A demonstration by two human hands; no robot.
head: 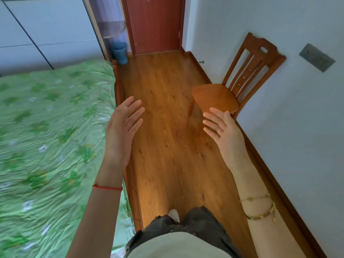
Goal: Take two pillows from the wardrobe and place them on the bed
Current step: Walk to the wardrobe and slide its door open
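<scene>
I am holding my left hand (121,131) and right hand (223,135) out over the wooden floor (167,146), fingers spread and carrying nothing. No pillow is showing on the bed (46,136); the wardrobe (46,34) is standing beyond it, so both fetches are seemingly remaining.

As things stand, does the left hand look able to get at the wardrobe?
Probably not yet: the left hand hangs open over the bed edge, and the wardrobe stands beyond the bed's far end.
</scene>
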